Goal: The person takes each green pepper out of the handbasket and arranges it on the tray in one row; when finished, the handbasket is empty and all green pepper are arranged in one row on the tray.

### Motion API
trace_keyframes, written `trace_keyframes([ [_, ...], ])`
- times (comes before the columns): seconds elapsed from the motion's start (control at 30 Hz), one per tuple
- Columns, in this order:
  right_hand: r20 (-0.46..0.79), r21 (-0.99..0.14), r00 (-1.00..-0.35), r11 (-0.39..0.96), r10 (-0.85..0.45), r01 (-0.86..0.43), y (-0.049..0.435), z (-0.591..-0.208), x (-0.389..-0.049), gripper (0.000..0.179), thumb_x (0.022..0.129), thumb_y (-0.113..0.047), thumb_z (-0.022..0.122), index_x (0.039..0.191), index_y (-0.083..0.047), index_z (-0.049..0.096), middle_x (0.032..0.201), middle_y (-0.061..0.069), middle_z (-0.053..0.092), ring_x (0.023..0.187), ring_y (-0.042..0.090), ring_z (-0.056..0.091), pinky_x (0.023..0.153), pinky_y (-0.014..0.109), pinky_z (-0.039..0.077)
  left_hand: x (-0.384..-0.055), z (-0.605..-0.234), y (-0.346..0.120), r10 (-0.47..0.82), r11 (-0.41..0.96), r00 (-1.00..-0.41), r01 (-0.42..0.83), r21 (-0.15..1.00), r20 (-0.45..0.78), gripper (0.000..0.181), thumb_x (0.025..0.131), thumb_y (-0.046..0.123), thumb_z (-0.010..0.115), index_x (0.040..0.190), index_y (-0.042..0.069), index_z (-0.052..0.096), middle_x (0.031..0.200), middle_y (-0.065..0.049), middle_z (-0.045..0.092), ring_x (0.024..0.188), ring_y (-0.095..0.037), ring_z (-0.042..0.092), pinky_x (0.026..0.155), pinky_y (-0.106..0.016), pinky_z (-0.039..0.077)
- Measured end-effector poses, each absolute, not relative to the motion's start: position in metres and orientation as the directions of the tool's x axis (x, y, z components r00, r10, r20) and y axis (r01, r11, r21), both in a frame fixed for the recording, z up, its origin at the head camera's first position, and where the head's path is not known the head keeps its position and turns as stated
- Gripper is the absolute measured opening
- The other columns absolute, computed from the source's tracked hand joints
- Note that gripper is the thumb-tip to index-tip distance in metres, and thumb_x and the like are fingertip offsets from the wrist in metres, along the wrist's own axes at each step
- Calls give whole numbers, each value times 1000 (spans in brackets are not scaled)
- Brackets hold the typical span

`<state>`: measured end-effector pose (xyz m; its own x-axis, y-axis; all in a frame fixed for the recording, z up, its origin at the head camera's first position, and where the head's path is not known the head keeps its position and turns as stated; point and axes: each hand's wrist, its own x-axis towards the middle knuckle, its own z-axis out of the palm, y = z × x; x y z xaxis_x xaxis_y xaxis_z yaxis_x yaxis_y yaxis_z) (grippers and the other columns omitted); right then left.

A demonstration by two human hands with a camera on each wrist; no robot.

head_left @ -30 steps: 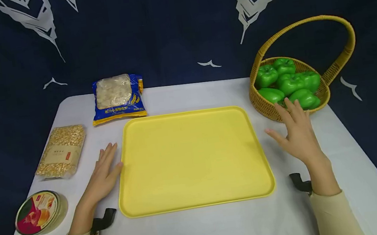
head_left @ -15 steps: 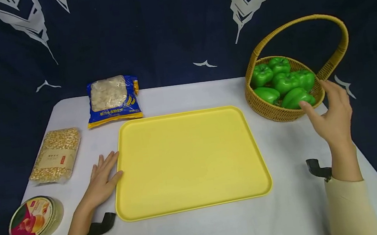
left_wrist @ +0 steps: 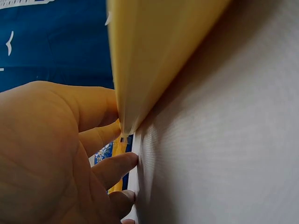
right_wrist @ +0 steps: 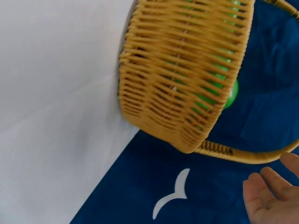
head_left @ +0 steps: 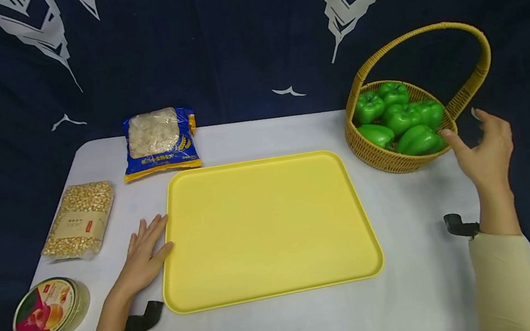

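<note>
Just left of the right hand [head_left: 487, 152], fingers parted and loosely bent, I see the wicker basket [head_left: 386, 160], handle [head_left: 427, 29] arching up and rightward; beside the left hand [head_left: 142, 258], fingers extended, the yellow tray [head_left: 268, 231] runs lengthwise left to right.

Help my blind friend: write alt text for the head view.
A right hand hovers beside a wicker basket of green bell peppers; the left hand touches a yellow tray. At left: a blue package, bagged corn, a can.
</note>
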<state>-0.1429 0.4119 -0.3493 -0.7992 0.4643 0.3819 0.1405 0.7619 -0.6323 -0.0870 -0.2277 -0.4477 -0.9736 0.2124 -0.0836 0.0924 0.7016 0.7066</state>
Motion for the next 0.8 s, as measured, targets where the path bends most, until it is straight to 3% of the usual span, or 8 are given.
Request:
trace_keyframes([
  [0.33,247,-653,-819,713,518,254,423,-352,-152,73,94,-40,59,153,-8,30,155,17,28,142,34,29,118,51,22,-86,-448,-228,206,703,-976,94,705,-76,62,101,22,52,155,7,25,160,-27,16,148,-49,-6,115,-66,-11],
  [0.8,204,-637,-852,726,483,259,426,-367,-156,73,96,-39,56,153,-1,28,154,25,29,144,41,23,120,55,15,-88,-451,-231,217,707,-974,107,699,-71,62,101,24,52,155,8,26,161,-25,16,148,-49,-4,115,-67,-9],
])
